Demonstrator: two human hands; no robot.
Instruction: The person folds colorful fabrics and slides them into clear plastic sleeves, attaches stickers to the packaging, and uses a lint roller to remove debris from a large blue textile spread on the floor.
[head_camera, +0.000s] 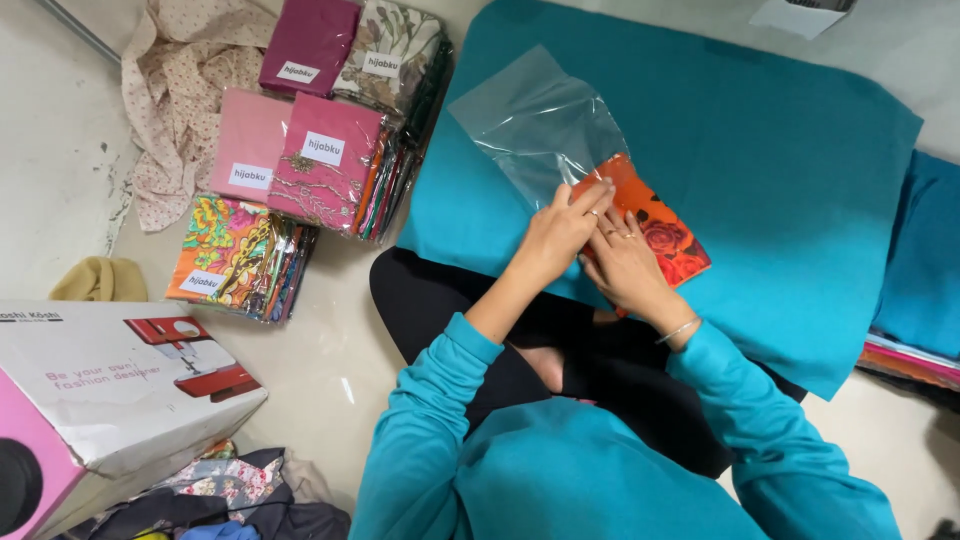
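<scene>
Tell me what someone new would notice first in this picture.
Most striking is the big teal cushion filling the middle and right, where the left hand and right hand press on an orange floral cloth at the mouth of a clear bag. Next come the stacks of bagged fabrics on the floor at upper left, pink and patterned. A white box picturing a red sewing machine sits at lower left.

Both arms, in teal sleeves, reach forward from the near edge and converge. Left hand (558, 235) lies palm down, fingers extended and pressed flat. Right hand (628, 265), ringed and with a bangle at the wrist, lies just beside it, fingers spread, also flat.
</scene>
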